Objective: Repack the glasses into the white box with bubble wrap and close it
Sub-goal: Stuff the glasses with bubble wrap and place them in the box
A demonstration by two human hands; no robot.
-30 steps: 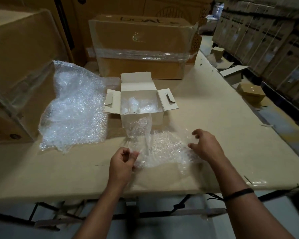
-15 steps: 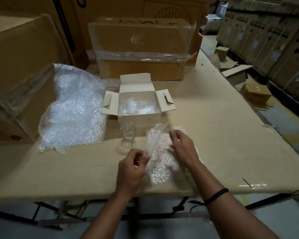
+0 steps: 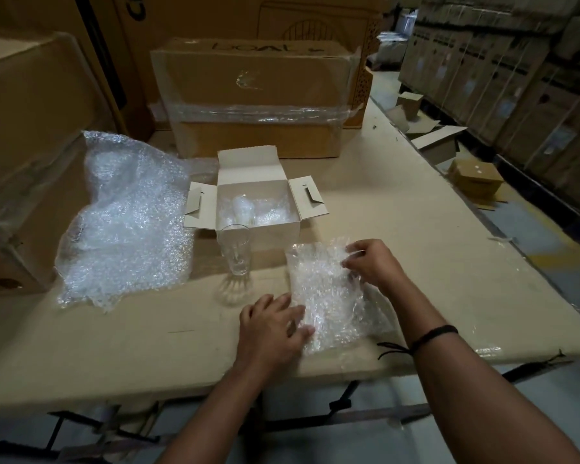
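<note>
Pressing the bubble wrap sheet point(image 3: 329, 306) flat on the table point(image 3: 422, 229), your left hand point(image 3: 272, 329) lay with fingers straight; your right hand point(image 3: 372, 266) pinched its far edge. One glass point(image 3: 235, 251) stood upright, just beside the open white box point(image 3: 275, 233).

Dim indoor light, murky corners. Soft shadows on tabletop point(image 3: 399, 229). Bubble wrap pile point(image 3: 124, 222) glints with small highlights. Wide-angle bending at edges; overall slightly soft, background boxes blurred.

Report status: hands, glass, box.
Left hand flat on bubble wrap sheet; right hand pinches its far edge. Glass upright, unwrapped, near open white box. Nothing blocking.
</note>
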